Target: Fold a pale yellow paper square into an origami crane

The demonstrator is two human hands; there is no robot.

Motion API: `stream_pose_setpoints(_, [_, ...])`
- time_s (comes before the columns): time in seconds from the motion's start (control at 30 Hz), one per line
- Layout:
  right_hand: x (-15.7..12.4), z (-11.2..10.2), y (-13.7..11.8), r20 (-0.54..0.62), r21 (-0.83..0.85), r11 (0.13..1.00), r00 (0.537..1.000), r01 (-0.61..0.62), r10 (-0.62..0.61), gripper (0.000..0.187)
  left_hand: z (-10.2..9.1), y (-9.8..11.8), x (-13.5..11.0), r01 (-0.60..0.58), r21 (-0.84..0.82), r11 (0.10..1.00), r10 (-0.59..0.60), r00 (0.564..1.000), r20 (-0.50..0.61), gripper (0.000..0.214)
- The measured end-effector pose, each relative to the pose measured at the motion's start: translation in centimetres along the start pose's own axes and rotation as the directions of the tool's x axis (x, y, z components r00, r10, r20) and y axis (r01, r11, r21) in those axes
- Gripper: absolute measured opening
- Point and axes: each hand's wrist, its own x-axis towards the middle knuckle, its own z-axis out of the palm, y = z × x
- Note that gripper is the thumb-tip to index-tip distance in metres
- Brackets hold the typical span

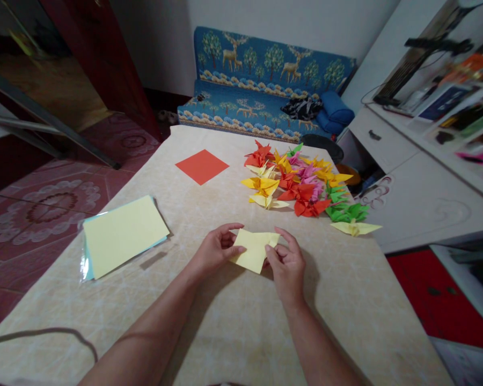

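Between my two hands is a piece of pale yellow origami paper (251, 251), raised a little over the table and bent near its right end. My left hand (217, 247) pinches its left edge, thumb on top and fingers behind. At the right edge, my right hand (288, 264) grips the paper with the thumb pressed on its face and the index finger at the upper corner. The fingers behind the paper are partly hidden. Farther off, several folded paper cranes (301, 194) in red, orange, yellow, pink and green stand in a group.
An orange-red paper square (202, 166) lies flat at the far left of the table (221, 343). Yellow and blue sheets (124, 236) sit on a clear wrapper at left. A cord (44, 332) crosses the near left corner. Beyond are a blue sofa (241, 96) and white cabinet (438, 187).
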Motion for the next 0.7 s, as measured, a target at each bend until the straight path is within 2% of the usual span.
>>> stream_pose_setpoints(0.1, [0.1, -0.3, 0.2, 0.042, -0.055, 0.998, 0.999, -0.011, 0.014, 0.061, -0.3, -0.1, 0.0, 0.002, 0.057, 0.998, 0.0, 1.0, -0.03, 0.061])
stream_pose_setpoints(0.17, [0.4, -0.8, 0.5, 0.069, -0.174, 0.984, 0.998, 0.024, -0.012, 0.057, -0.5, -0.1, 0.0, -0.016, 0.14, 0.99, 0.024, 0.998, -0.055, 0.056])
stream_pose_setpoints(0.27, [0.8, -1.7, 0.9, 0.054, -0.352, 0.917, 0.982, 0.19, -0.182, 0.049, -0.9, 0.1, -0.1, -0.041, 0.252, 0.967, 0.062, 0.995, -0.075, 0.051])
stream_pose_setpoints(0.33, [0.9, -2.1, 0.8, 0.061, -0.403, 0.856, 0.942, 0.325, -0.329, 0.051, -1.0, 0.3, -0.1, -0.048, 0.274, 0.961, 0.073, 0.994, -0.083, 0.049])
stream_pose_setpoints(0.43, [0.9, -2.3, 0.4, 0.175, -0.419, 0.764, 0.869, 0.492, -0.463, 0.048, -1.2, 0.4, -0.1, -0.054, 0.27, 0.961, 0.079, 0.994, -0.081, 0.049])
stream_pose_setpoints(0.57, [0.8, -2.0, 0.1, 0.342, -0.399, 0.695, 0.8, 0.598, -0.493, 0.043, -1.4, 0.6, -0.2, -0.056, 0.247, 0.967, 0.078, 0.994, -0.08, 0.047])
stream_pose_setpoints(0.7, [0.9, -1.7, 0.4, 0.356, -0.382, 0.686, 0.783, 0.62, -0.51, 0.04, -1.3, 0.3, -0.1, -0.049, 0.195, 0.98, 0.068, 0.994, -0.091, 0.044])
